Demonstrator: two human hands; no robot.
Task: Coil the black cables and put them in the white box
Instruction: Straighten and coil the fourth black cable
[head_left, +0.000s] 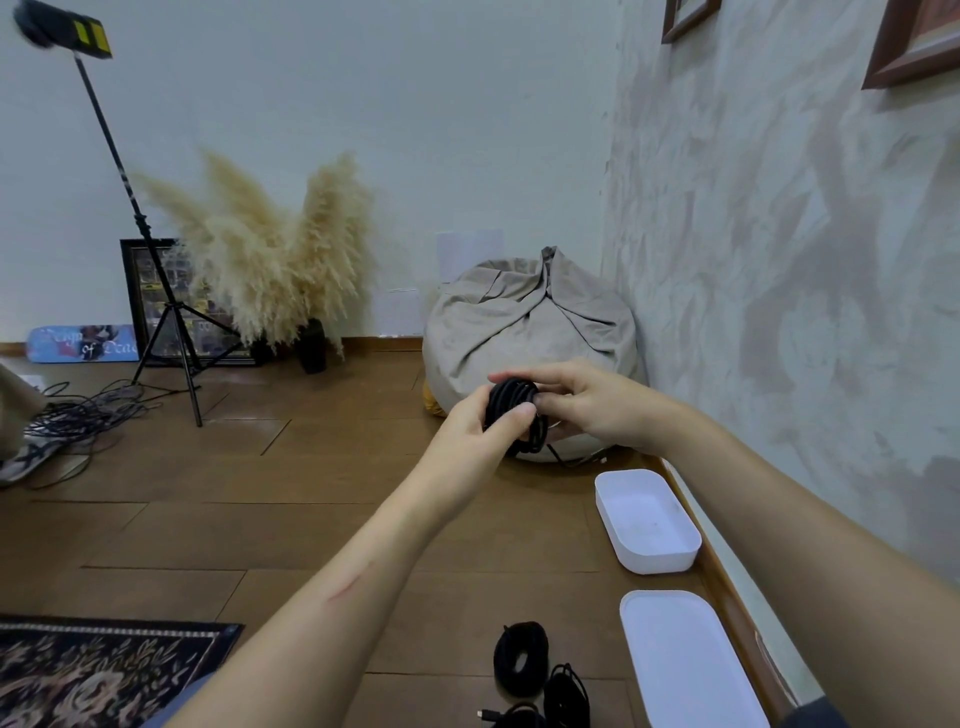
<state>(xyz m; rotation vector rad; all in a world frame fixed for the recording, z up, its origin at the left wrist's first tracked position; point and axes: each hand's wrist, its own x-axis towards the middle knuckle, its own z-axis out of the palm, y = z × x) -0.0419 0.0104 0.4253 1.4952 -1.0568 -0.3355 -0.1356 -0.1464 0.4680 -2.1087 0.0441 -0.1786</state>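
Head view: a matte black cable coil (511, 410), a round bundle standing nearly upright and seen almost edge-on, is held above the wooden floor beyond the smooth, rounded white box (660, 561). Both arms reach forward. The left hand (475, 434) pinches its near side, and the right hand (587, 405) curls fingers round its top. Two more coils (521, 660) lie nearer than the box.

Between the fingers (558, 402), matt black coiled cable (506, 404); below them, smooth white plastic box (660, 564) on glossy brown wooden floor (260, 519).
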